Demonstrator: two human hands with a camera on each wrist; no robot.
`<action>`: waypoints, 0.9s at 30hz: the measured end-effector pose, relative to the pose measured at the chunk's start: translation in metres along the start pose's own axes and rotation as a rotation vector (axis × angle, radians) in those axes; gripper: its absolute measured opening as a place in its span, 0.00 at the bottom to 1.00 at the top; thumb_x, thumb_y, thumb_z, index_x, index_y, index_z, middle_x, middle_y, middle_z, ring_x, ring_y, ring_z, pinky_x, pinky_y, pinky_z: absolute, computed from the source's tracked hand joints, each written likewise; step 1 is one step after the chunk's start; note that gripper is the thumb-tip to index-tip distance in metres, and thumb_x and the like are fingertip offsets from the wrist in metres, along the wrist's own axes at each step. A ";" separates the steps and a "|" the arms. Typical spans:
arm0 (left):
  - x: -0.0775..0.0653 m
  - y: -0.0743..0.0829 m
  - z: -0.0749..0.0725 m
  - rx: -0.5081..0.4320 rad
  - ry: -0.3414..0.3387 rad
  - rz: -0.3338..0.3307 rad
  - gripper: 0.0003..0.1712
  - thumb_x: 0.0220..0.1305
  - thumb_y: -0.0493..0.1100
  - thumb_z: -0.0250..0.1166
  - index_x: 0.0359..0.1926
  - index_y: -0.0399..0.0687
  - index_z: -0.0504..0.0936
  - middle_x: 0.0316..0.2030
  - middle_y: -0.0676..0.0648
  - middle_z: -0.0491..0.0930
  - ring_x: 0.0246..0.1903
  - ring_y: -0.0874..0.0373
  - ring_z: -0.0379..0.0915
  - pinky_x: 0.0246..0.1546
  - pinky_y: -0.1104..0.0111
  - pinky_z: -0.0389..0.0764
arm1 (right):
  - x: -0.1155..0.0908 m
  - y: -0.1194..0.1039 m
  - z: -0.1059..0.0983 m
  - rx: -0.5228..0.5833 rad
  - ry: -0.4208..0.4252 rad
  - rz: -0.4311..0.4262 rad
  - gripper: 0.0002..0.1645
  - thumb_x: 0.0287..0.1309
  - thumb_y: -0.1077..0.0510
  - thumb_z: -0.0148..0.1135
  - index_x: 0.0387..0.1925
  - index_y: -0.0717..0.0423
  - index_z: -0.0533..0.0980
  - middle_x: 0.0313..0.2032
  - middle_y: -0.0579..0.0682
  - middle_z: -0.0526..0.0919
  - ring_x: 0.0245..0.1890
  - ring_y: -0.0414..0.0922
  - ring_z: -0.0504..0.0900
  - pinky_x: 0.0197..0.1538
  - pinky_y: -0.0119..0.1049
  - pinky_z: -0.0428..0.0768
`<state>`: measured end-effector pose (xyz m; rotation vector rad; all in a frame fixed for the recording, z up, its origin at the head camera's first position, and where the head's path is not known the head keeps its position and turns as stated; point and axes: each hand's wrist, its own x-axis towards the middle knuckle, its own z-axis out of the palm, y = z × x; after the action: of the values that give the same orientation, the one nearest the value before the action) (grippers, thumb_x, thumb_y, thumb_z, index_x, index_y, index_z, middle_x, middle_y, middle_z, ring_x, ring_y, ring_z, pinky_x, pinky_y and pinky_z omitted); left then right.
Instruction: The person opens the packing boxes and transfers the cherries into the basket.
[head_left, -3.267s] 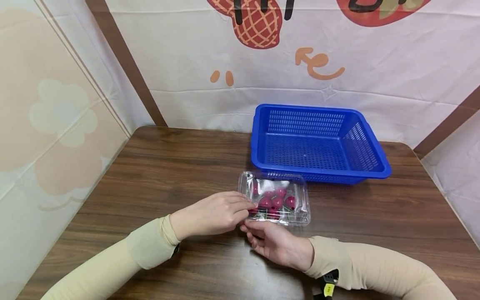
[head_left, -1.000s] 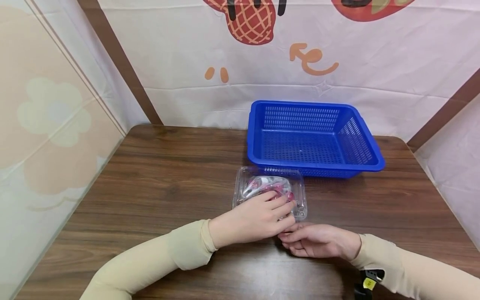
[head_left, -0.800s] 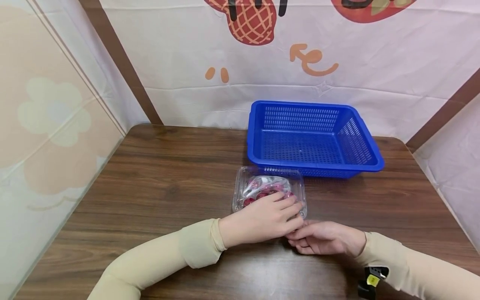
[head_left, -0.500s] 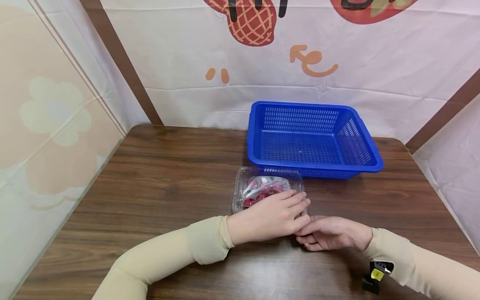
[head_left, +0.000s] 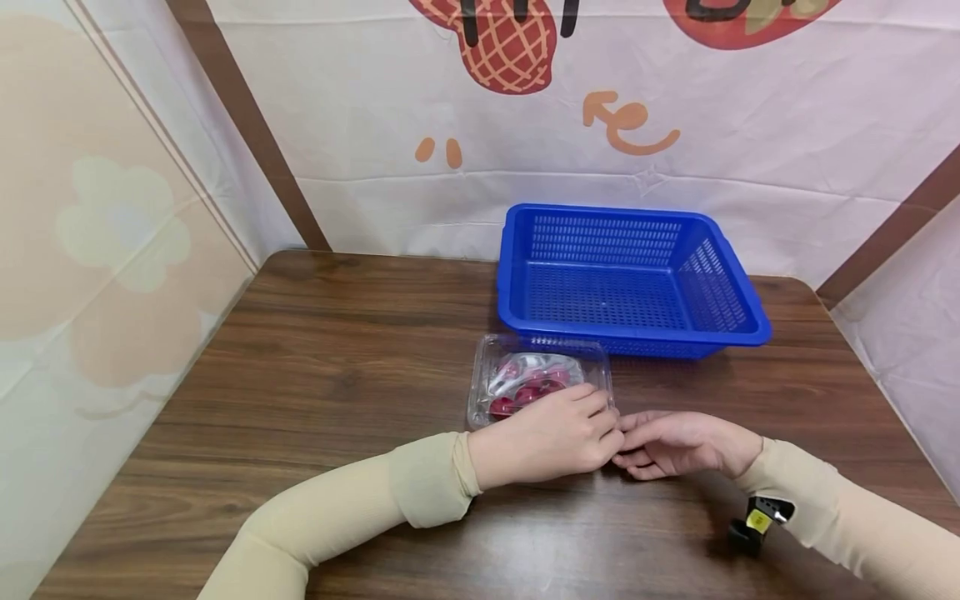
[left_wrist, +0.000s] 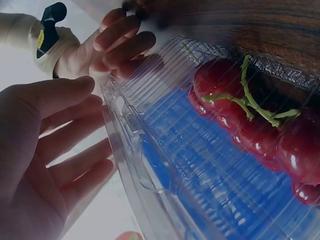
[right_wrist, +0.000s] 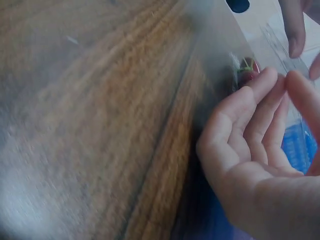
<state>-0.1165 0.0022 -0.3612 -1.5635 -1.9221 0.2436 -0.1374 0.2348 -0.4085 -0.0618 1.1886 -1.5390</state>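
Observation:
A clear plastic clamshell box (head_left: 482,379) of dark red cherries (head_left: 502,407) lies on the wooden table. My left hand (head_left: 551,437) reaches across its front right part, fingers spread and lightly bent at the lid's edge. In the left wrist view, those fingertips meet the box's rim (left_wrist: 131,172), and cherries (left_wrist: 255,132) with green stems show through the plastic. At the front right corner, my right hand (head_left: 686,446) pinches the box's edge between thumb and fingertips, palm turned up. The left hand hides part of the box's front.
Right behind the box stands a blue perforated plastic basket (head_left: 637,335) with nothing in it. The brown wooden table (head_left: 337,350) ends at a printed fabric backdrop (head_left: 360,100). A black strap (head_left: 750,533) hangs by my right wrist.
Both hands have moved right along the front of the box, from its left corner to its right corner. The box and the basket have stayed where they were.

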 end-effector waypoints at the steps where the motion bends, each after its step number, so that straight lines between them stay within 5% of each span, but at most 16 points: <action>1: 0.000 0.000 0.000 -0.004 -0.004 0.000 0.12 0.68 0.44 0.50 0.35 0.55 0.81 0.34 0.56 0.82 0.37 0.58 0.76 0.41 0.69 0.74 | -0.001 -0.001 -0.001 -0.004 -0.006 -0.005 0.10 0.66 0.61 0.51 0.40 0.44 0.77 0.40 0.42 0.83 0.42 0.37 0.81 0.49 0.30 0.79; 9: 0.001 0.002 0.003 0.043 -0.036 0.019 0.17 0.68 0.45 0.50 0.52 0.55 0.81 0.44 0.57 0.83 0.31 0.61 0.75 0.28 0.73 0.73 | 0.000 -0.002 -0.006 -0.041 -0.035 -0.018 0.12 0.68 0.60 0.49 0.42 0.43 0.78 0.41 0.41 0.83 0.42 0.36 0.81 0.50 0.30 0.79; 15: 0.004 0.002 0.002 0.068 -0.075 0.050 0.16 0.69 0.43 0.49 0.47 0.55 0.83 0.48 0.57 0.82 0.31 0.62 0.77 0.24 0.75 0.75 | 0.001 -0.002 -0.006 -0.046 -0.013 -0.015 0.12 0.66 0.60 0.51 0.42 0.44 0.79 0.40 0.42 0.83 0.41 0.36 0.81 0.50 0.31 0.79; 19: 0.005 0.002 0.001 0.080 -0.075 0.050 0.19 0.69 0.43 0.48 0.53 0.55 0.82 0.54 0.56 0.80 0.34 0.61 0.79 0.21 0.75 0.77 | 0.002 -0.003 -0.006 -0.043 -0.018 -0.017 0.13 0.66 0.61 0.51 0.42 0.43 0.79 0.39 0.42 0.84 0.40 0.35 0.81 0.49 0.30 0.79; 27: 0.007 0.002 0.000 0.048 -0.104 0.041 0.17 0.68 0.41 0.49 0.49 0.54 0.83 0.50 0.55 0.82 0.30 0.62 0.78 0.19 0.75 0.76 | 0.003 -0.002 -0.009 -0.049 -0.053 -0.020 0.15 0.67 0.62 0.49 0.44 0.44 0.79 0.39 0.42 0.83 0.40 0.35 0.81 0.49 0.30 0.79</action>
<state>-0.1159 0.0093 -0.3598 -1.5880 -1.9492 0.3933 -0.1454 0.2376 -0.4131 -0.1463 1.1865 -1.5171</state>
